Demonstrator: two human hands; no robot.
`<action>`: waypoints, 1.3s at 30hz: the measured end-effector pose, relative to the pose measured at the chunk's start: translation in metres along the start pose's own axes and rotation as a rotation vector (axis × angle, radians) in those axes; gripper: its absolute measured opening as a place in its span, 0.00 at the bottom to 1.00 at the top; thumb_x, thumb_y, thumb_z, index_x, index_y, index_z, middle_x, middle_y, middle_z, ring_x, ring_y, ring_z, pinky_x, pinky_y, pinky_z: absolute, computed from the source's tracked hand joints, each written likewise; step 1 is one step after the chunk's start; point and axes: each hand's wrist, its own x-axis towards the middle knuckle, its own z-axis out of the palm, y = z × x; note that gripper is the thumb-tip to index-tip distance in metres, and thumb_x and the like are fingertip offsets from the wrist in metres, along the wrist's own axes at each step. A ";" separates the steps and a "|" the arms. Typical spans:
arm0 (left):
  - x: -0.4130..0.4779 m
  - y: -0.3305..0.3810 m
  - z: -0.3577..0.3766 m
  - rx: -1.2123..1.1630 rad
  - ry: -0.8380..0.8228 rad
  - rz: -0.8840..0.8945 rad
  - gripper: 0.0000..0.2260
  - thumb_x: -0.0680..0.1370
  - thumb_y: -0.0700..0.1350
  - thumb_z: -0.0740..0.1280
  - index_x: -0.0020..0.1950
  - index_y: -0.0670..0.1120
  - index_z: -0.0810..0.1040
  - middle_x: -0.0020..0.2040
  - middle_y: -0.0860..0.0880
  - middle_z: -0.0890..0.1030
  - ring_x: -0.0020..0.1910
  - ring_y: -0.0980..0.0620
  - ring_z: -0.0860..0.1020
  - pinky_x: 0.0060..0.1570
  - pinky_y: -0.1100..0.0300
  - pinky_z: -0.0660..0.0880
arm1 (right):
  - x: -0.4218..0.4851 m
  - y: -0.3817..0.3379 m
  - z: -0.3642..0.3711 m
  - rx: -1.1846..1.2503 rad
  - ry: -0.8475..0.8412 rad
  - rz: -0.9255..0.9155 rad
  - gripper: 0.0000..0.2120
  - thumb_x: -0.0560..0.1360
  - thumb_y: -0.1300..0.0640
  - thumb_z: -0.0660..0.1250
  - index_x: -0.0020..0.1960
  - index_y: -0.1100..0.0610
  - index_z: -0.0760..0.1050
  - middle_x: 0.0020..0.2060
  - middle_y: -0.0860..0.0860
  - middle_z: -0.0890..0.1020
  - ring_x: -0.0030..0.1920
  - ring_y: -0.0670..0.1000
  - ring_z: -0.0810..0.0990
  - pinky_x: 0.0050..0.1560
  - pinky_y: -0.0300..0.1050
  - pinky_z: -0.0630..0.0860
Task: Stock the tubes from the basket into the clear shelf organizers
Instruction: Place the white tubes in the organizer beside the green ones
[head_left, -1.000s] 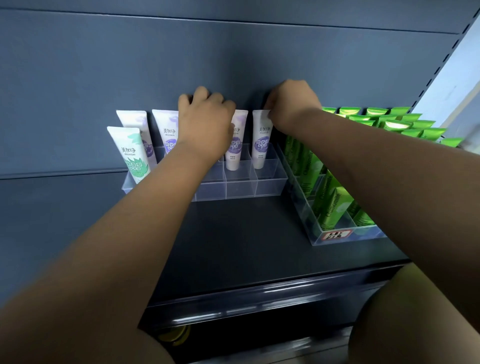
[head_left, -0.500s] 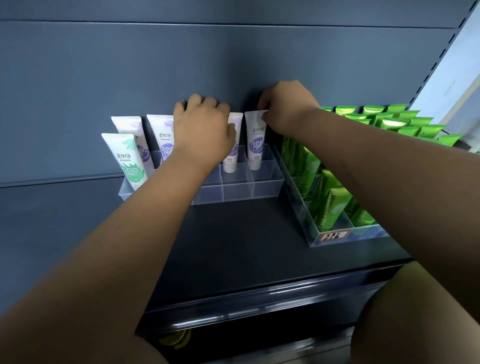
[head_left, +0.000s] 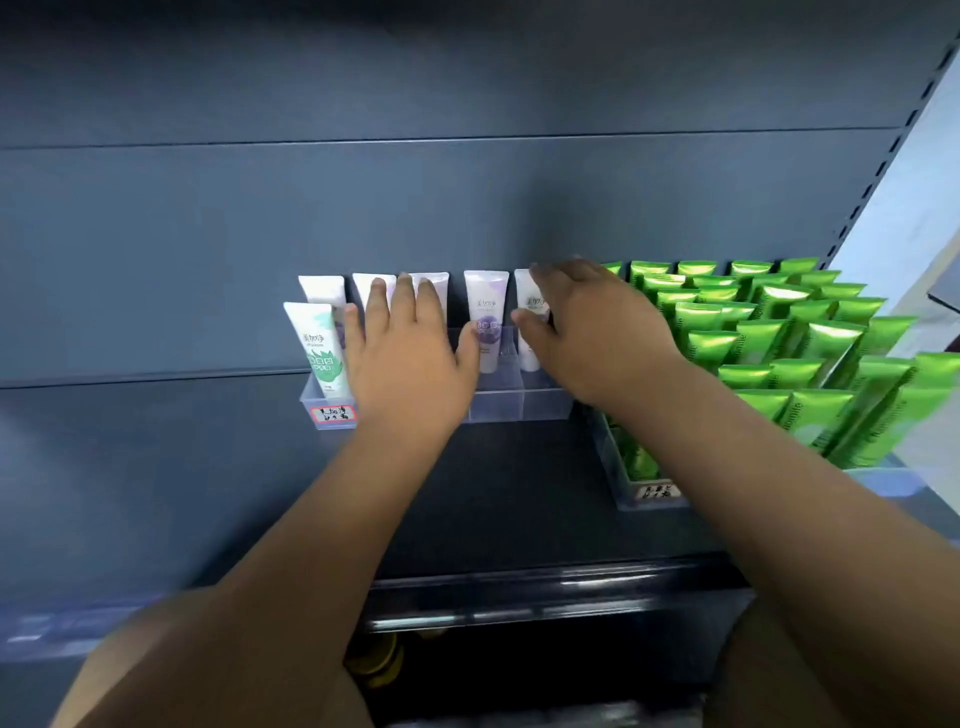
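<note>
A clear shelf organizer (head_left: 519, 405) sits at the back of the dark shelf with several white tubes standing in it. One white-and-green tube (head_left: 317, 348) stands at the front left; white-and-purple tubes (head_left: 487, 317) stand in the back row. My left hand (head_left: 410, 358) is spread flat with straight fingers over the organizer's middle, in front of two back tubes. My right hand (head_left: 587, 327) reaches with loose fingers to the rightmost white tube (head_left: 531, 353), its thumb beside it. Neither hand holds anything. The basket is out of sight.
A second clear organizer (head_left: 649, 493) on the right is packed with several shiny green tubes (head_left: 769, 343). A red-edged label (head_left: 332, 414) marks the left organizer's front. The shelf's front rail (head_left: 545, 597) runs below my arms. A yellow object (head_left: 374, 660) lies underneath.
Both hands have uncurled from the tube tops and drawn back and down; the fingers are now straight or loose. The camera has shifted, showing more green tubes on the right.
</note>
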 end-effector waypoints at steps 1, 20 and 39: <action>-0.008 -0.004 -0.007 0.008 0.018 0.003 0.33 0.81 0.62 0.48 0.78 0.43 0.66 0.79 0.44 0.66 0.80 0.40 0.59 0.78 0.41 0.53 | -0.010 -0.006 0.000 0.030 0.007 -0.009 0.27 0.82 0.43 0.57 0.75 0.57 0.68 0.71 0.56 0.74 0.75 0.58 0.67 0.70 0.52 0.67; -0.264 -0.164 -0.184 0.379 0.093 -0.543 0.33 0.81 0.64 0.52 0.79 0.43 0.66 0.79 0.44 0.67 0.80 0.42 0.59 0.77 0.41 0.56 | -0.148 -0.261 -0.012 0.536 -0.032 -0.535 0.28 0.82 0.41 0.50 0.77 0.54 0.65 0.75 0.50 0.70 0.78 0.52 0.61 0.76 0.47 0.59; -0.536 -0.280 -0.132 0.418 -0.362 -1.224 0.32 0.83 0.64 0.50 0.81 0.44 0.61 0.81 0.44 0.63 0.81 0.42 0.55 0.79 0.42 0.53 | -0.337 -0.438 0.178 0.249 -0.894 -0.882 0.20 0.83 0.43 0.56 0.65 0.56 0.72 0.60 0.55 0.78 0.61 0.57 0.76 0.53 0.51 0.72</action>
